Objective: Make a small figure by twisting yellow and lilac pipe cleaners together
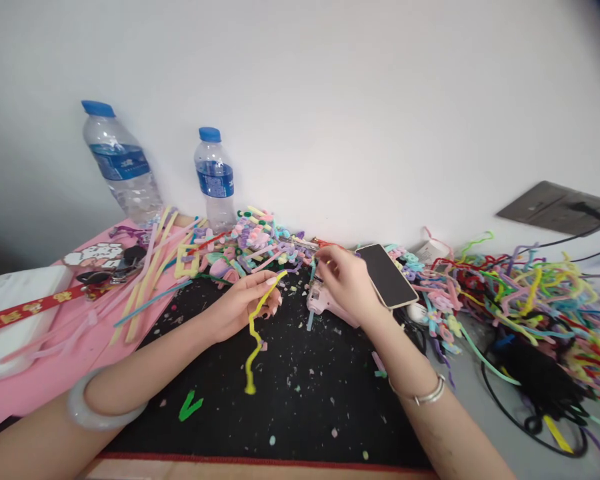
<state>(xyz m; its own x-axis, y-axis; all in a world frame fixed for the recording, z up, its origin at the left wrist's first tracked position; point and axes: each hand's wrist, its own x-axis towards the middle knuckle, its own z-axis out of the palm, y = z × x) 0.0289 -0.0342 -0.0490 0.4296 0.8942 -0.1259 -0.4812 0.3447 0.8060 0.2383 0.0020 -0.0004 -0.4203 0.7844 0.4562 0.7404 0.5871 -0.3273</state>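
My left hand (253, 303) pinches a wavy yellow pipe cleaner (255, 333), whose lower part hangs over the black mat (300, 427). A thin purple piece (294, 270) shows at its upper end, by my fingertips. My right hand (347, 283) is over a pale pink glue gun (320, 298), fingers curled together near a light-blue stick (313, 270). What those fingers hold, if anything, is hidden. On the mat, toward the front left, lies a bent green pipe cleaner piece (190, 405).
Two water bottles (123, 163) stand against the wall. Piles of colourful pipe cleaner pieces (260, 243) line the back; a tangle of them (540, 293) and a black cable (545, 373) lie right. A phone (387, 275) rests behind my right hand. Pink sheet (100, 340) at left.
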